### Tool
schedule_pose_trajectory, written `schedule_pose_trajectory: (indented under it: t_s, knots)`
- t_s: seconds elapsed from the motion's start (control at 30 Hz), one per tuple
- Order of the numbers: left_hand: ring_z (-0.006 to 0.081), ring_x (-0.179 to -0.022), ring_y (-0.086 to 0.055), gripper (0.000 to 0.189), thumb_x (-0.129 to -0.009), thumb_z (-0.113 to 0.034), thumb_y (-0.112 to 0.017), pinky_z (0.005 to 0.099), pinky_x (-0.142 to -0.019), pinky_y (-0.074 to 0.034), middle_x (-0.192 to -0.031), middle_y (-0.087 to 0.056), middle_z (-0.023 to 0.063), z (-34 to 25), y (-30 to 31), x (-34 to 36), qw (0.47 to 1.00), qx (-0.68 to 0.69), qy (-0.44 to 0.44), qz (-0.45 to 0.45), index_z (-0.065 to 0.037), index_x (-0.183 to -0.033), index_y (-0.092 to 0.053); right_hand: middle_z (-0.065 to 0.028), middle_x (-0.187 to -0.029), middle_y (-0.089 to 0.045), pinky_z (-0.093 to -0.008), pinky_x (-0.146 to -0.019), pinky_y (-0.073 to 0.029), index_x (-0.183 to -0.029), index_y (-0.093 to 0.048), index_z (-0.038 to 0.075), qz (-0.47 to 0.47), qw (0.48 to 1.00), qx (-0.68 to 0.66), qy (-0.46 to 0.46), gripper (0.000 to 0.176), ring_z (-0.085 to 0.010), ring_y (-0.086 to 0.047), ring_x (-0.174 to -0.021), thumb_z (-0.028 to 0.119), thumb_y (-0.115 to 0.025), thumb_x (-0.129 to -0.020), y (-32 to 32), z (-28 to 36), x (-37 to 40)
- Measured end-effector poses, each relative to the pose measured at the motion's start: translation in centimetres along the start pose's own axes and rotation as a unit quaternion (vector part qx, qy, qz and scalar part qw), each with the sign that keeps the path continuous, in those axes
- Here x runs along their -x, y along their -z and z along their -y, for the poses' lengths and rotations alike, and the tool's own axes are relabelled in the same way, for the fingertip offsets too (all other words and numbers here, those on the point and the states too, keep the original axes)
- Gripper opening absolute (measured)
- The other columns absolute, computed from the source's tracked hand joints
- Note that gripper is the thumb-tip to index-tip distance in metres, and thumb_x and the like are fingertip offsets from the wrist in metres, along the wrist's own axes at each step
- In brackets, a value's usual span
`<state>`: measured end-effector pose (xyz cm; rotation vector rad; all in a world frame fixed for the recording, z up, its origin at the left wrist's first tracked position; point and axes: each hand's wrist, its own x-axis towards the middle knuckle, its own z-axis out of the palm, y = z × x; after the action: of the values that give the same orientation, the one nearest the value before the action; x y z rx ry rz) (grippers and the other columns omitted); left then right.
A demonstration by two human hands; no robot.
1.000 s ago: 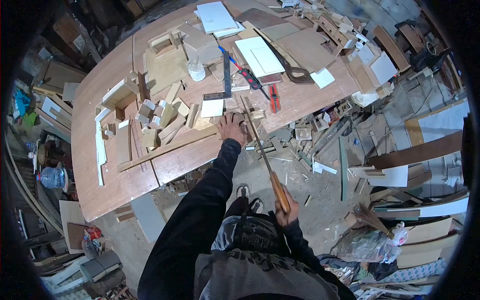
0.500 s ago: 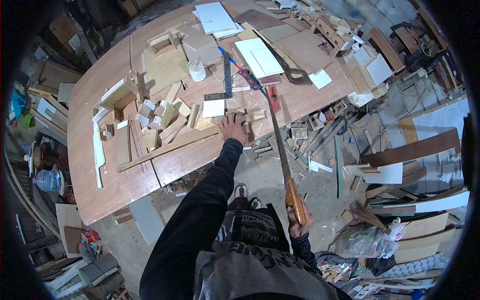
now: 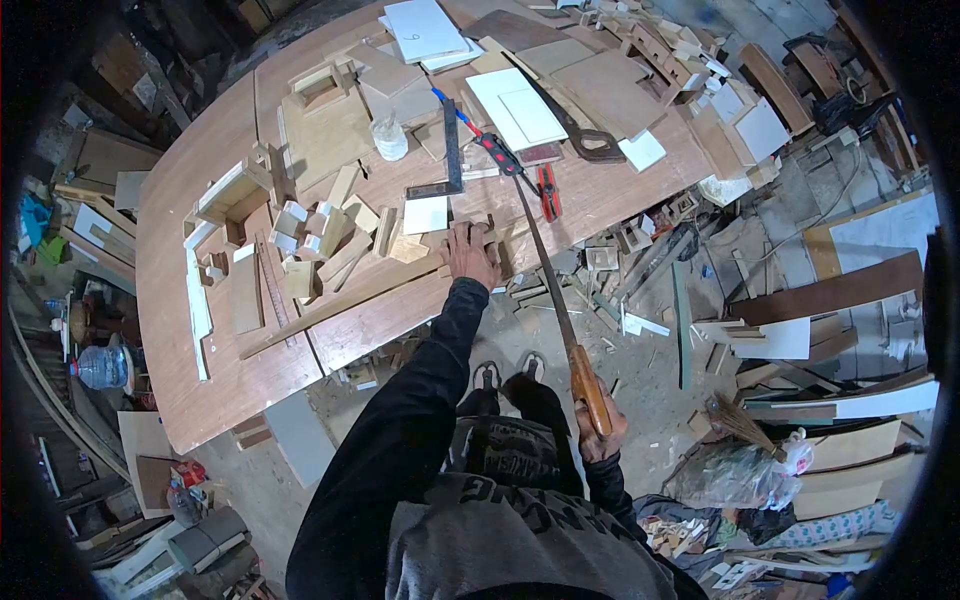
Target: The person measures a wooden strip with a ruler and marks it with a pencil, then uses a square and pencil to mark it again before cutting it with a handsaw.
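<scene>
My left hand [image 3: 470,254] presses down at the table's near edge, fingers bent over the end of a long wooden strip [image 3: 345,308]. The strip runs left along that edge; part of it is hidden beneath my palm. My right hand [image 3: 606,424] is closed round the wooden handle of a handsaw [image 3: 550,265], low beside my body. Its long narrow blade points up and away, the tip overlapping the tabletop near a red-and-black tool [image 3: 498,155]. Just beyond my left fingers lie a white square piece [image 3: 426,215] and a dark try square [image 3: 454,150].
On the table [image 3: 190,290] lie wood blocks [image 3: 300,280], a clear plastic cup [image 3: 390,137], white panels [image 3: 515,108] and another handsaw [image 3: 597,146]. Offcuts litter the floor below. To the right are a broom [image 3: 745,430] and stacked boards [image 3: 830,298].
My left fingers have drawn closer together over the strip. The handsaw has shifted slightly, still in my right hand. My feet now stand farther apart.
</scene>
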<state>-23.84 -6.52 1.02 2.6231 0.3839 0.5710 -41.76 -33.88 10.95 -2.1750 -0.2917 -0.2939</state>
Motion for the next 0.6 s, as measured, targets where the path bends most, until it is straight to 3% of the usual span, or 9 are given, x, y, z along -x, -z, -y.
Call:
schedule_pose_trajectory:
  t_s: [0.07, 0.37, 0.5, 0.57, 0.6]
  knots:
    - [0.0319, -0.109, -0.04, 0.045, -0.065, -0.014, -0.066, 0.0486, -0.093, -0.028, -0.114, -0.044, 0.0124, 0.2, -0.1, 0.0, 1.0, -0.002, -0.004, -0.001, -0.011, -0.108, -0.054, -0.0189, -0.098, -0.066, -0.0275, -0.068, -0.053, -0.116, -0.058, -0.003, 0.04, 0.996, -0.024, -0.082, 0.04, -0.0228, -0.067, -0.076, 0.009, -0.064, -0.078, 0.4, 0.2, -0.8]
    - [0.0315, -0.108, -0.042, 0.043, -0.07, -0.017, -0.065, 0.0474, -0.096, -0.029, -0.115, -0.047, 0.0126, 0.9, 0.2, -0.5, 0.999, -0.039, -0.02, 0.024, -0.01, -0.111, -0.055, -0.0191, -0.106, -0.064, -0.0291, -0.078, -0.051, -0.118, -0.056, -0.003, 0.09, 0.98, -0.132, -0.116, 0.042, -0.0225, -0.065, -0.091, 0.008, -0.063, -0.078, 1.4, -1.5, -3.8]
    - [0.0312, -0.109, -0.042, 0.04, -0.071, -0.019, -0.065, 0.0473, -0.096, -0.028, -0.116, -0.048, 0.0117, -0.4, 0.9, -0.1, 0.998, -0.057, -0.009, 0.007, -0.011, -0.109, -0.056, -0.0179, -0.104, -0.065, -0.0292, -0.077, -0.051, -0.119, -0.055, -0.003, 0.119, 0.978, -0.131, -0.114, 0.043, -0.0221, -0.066, -0.089, 0.008, -0.064, -0.078, 2.0, -2.9, -4.4]
    - [0.0312, -0.109, -0.042, 0.037, -0.072, -0.02, -0.065, 0.0477, -0.095, -0.028, -0.116, -0.049, 0.0112, 0.0, 0.0, -0.3, 0.998, -0.067, 0.005, 0.0, -0.012, -0.108, -0.058, -0.0126, -0.094, -0.068, -0.0253, -0.066, -0.051, -0.122, -0.056, 0.003, 0.107, 0.99, -0.07, -0.052, 0.045, -0.0153, -0.066, -0.073, 0.003, -0.06, -0.077, 1.8, -4.2, -4.4]
    - [0.0312, -0.109, -0.042, 0.034, -0.073, -0.021, -0.065, 0.0482, -0.095, -0.028, -0.116, -0.049, 0.0108, 0.2, -0.4, -0.2, 0.997, -0.073, 0.015, -0.004, -0.013, -0.106, -0.059, -0.0126, -0.094, -0.068, -0.0253, -0.066, -0.051, -0.122, -0.056, 0.003, 0.11, 0.99, -0.072, -0.053, 0.045, -0.0153, -0.066, -0.073, 0.003, -0.06, -0.077, 1.8, -4.7, -4.3]
